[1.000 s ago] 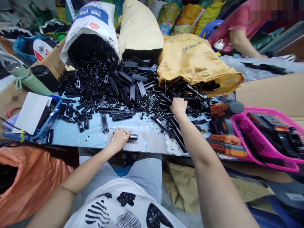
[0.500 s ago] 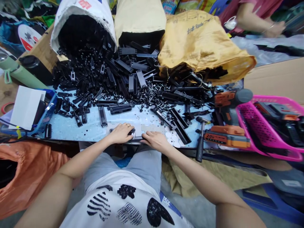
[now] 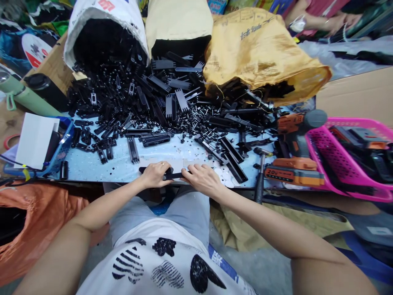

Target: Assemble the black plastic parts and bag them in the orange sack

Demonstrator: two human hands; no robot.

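Observation:
Near the front edge of the workbench, my left hand (image 3: 155,174) is closed round the left part of a long black plastic piece (image 3: 175,175). My right hand (image 3: 202,180) pinches the same piece at its right end. The fingers cover much of it, so its full shape is hidden. Another dark part pokes out left of my left hand, and I cannot tell whether it belongs to the same piece. Just behind my hands are pale flat plates (image 3: 184,163), and white round discs (image 3: 226,177) lie beside my right hand.
Black clips (image 3: 107,94), metal pins (image 3: 199,116) and toothed plates (image 3: 181,99) are heaped before open sacks (image 3: 260,49). To the right are a hammer (image 3: 259,180), an orange cordless drill (image 3: 293,172) and a pink basket (image 3: 325,164). Another person's hands (image 3: 340,22) show far right.
The black piece now shows between my hands, where a flat grey surface showed before. My right hand's fingers have curled round its end. The view has shifted slightly.

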